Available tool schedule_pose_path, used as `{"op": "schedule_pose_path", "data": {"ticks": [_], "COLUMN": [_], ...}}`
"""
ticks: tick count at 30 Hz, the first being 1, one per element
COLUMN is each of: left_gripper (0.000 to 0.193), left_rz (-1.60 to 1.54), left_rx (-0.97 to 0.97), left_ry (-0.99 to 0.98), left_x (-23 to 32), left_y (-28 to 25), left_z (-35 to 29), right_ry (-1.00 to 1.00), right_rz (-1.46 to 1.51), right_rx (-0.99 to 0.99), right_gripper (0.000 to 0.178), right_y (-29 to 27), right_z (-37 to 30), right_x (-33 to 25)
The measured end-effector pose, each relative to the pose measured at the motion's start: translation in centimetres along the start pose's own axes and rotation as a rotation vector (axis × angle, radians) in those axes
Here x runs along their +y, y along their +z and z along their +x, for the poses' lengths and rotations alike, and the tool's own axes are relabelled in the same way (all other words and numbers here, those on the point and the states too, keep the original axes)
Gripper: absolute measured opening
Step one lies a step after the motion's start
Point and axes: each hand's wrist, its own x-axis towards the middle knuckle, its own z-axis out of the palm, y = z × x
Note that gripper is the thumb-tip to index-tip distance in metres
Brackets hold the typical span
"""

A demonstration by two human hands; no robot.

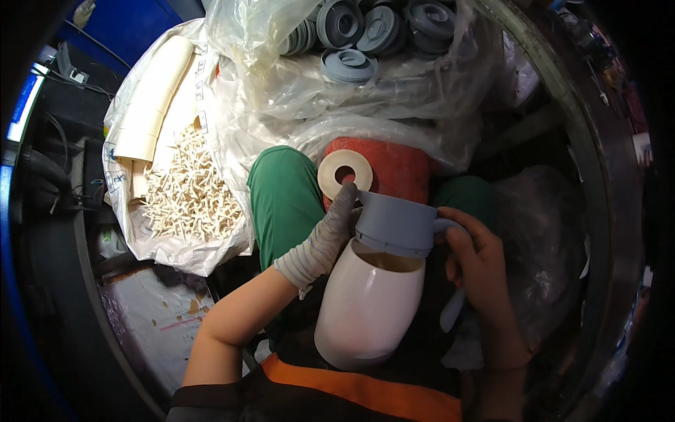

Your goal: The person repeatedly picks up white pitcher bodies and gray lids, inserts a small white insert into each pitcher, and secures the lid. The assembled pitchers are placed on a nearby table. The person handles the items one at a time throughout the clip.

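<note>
A white rounded jug body (369,309) leans in my lap with its mouth facing up and away. Over that mouth is a grey plastic jug collar (395,224) with a spout and a long handle; it sits tilted, and the opening shows below its lower edge. My left hand (327,239), in a pale knitted glove, is closed at the spout side of the collar, its fingers partly hidden. With bare fingers, my right hand (478,260) grips the top of the handle (452,309). A cream ring-shaped roll (344,158) is just beyond my left thumb.
A red padded thing (401,165) lies between my green-clad knees. At the left, a white sack (225,243) holds many small cream plastic pieces (190,193) and a cream rolled sheet (158,102). Clear plastic bags (295,102) with several grey lids (349,65) are ahead. A metal frame (583,126) curves at the right.
</note>
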Motion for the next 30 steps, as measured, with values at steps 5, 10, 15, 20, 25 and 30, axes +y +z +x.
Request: {"op": "schedule_pose_path", "data": {"ticks": [5,10,15,20,25,30], "left_gripper": [0.044,0.048,0.054,0.062,0.064,0.064], "left_rz": [-0.006,-0.078,-0.297,0.783,0.950,1.115], "left_rx": [-0.014,-0.051,-0.129,-0.013,-0.051,-0.038], "left_ry": [-0.011,-0.056,-0.200,0.424,0.489,0.457], "left_x": [-0.2,0.3,1.3,-2.8,-3.2,-2.9], "left_y": [0.2,-0.2,-1.8,12.3,11.5,10.9], "left_z": [-0.1,0.3,1.4,-3.1,-3.1,-3.4], "right_ry": [-0.033,-0.013,-0.035,-0.064,-0.146,-0.031], "right_rz": [-0.056,-0.097,-0.147,-0.130,-0.191,-0.210], "right_rx": [0.022,0.050,0.046,0.053,-0.025,-0.078], "right_gripper": [0.037,0.037,0.036,0.033,0.033,0.031], "right_y": [0.1,-0.3,-0.1,0.0,-0.3,-0.8], "right_z": [-0.4,-0.8,-0.8,-1.2,-0.8,-1.4], "right_x": [0.4,1.1,1.1,2.9,4.6,3.3]}}
